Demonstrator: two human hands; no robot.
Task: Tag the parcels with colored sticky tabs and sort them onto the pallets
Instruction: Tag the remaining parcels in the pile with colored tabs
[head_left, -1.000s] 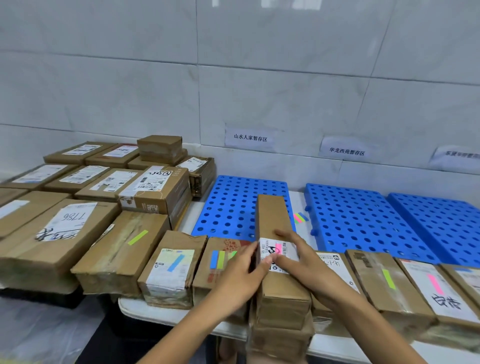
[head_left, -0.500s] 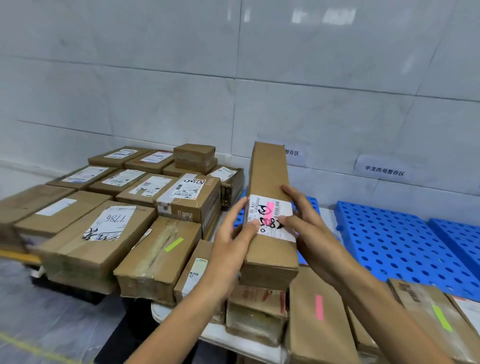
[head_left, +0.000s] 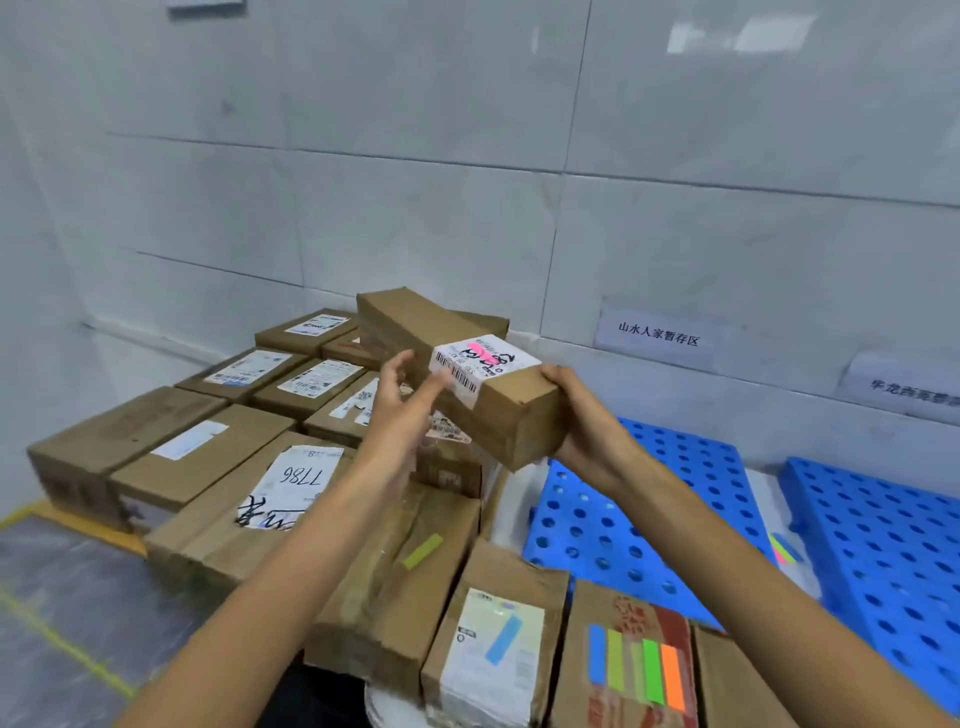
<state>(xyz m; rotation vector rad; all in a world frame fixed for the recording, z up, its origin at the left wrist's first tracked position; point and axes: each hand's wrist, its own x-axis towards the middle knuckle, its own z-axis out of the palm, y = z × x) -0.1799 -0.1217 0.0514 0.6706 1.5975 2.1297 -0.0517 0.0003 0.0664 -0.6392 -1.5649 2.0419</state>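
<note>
Head view. Holds box (head_left: 519, 415) aloft above stacked parcels (head_left: 208, 457), left of pallet (head_left: 649, 519). Grips near end with right hand (head_left: 582, 426); lays open left hand (head_left: 400, 400), fingers straight, against labelled side, likely steadying for carry. Shows pink tab (head_left: 483, 353) up on label (head_left: 467, 371). Runs long axis near-right to far-left, toward wall (head_left: 363, 208).

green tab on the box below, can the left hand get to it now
Probably yes. The left hand is open, gripping nothing; the right hand alone grips the long box. The green tab lies bare on a lower box, nothing over it.
</note>
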